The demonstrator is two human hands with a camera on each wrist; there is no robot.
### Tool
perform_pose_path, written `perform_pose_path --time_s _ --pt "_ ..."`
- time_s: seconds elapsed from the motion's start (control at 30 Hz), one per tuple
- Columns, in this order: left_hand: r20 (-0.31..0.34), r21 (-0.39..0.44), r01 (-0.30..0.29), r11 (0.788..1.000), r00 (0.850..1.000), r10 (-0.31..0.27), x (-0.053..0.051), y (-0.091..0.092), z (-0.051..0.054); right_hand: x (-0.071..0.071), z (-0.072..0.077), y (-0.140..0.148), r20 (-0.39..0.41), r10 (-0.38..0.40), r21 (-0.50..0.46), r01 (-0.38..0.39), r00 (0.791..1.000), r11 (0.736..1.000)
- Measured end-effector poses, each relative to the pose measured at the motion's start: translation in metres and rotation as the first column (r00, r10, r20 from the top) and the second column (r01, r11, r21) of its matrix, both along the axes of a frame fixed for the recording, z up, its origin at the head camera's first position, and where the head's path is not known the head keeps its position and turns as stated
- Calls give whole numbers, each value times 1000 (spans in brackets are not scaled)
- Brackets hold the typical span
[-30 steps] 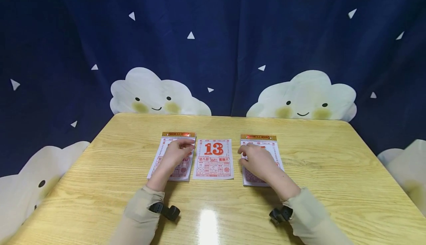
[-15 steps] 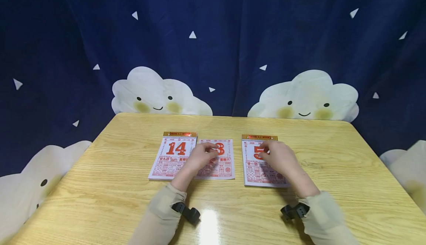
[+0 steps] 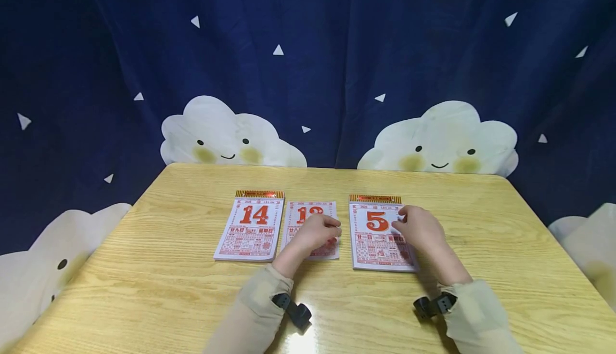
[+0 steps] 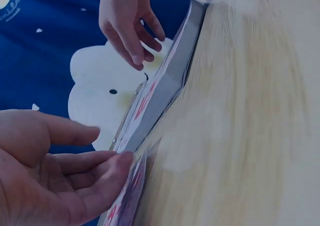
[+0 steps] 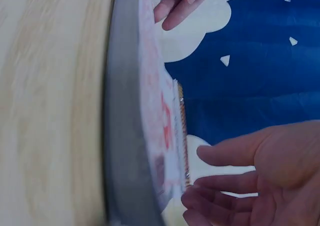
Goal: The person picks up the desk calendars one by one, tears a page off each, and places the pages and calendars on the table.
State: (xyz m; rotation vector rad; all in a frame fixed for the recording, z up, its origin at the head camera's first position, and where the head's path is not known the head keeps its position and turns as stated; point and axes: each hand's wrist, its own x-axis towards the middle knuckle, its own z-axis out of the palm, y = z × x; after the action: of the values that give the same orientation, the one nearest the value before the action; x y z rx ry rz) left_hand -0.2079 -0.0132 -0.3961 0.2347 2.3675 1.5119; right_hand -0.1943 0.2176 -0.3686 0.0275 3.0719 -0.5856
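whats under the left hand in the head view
A calendar sheet lies beneath the left hand. Its red 1 and the top of the next digit show; the hand covers that digit's lower part and some print below.

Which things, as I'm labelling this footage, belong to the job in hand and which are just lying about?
In the job, it seems:
left hand, over the middle sheet
right hand, by the 5 calendar
14 calendar, likely

Just around:
wooden table
blue cloud curtain
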Motion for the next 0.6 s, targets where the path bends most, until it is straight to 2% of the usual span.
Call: perform_pose_path --time_s 0.1,0.17,0.43,0.6 --pt "38 -12 19 1000 999 -19 2 8 1 -1 -4 5 41 -40 -5 40 998 999" --pt "61 -15 8 1000 998 -7 4 13 1 -1 -7 8 68 -50 -16 52 996 999" --pt "78 11 -91 996 993 90 5 31 -1 -3 -16 15 98 -67 -83 75 993 994" --pt "51 -32 -152 988 987 153 6 39 -3 -4 -18 18 149 -79 -183 106 986 977"
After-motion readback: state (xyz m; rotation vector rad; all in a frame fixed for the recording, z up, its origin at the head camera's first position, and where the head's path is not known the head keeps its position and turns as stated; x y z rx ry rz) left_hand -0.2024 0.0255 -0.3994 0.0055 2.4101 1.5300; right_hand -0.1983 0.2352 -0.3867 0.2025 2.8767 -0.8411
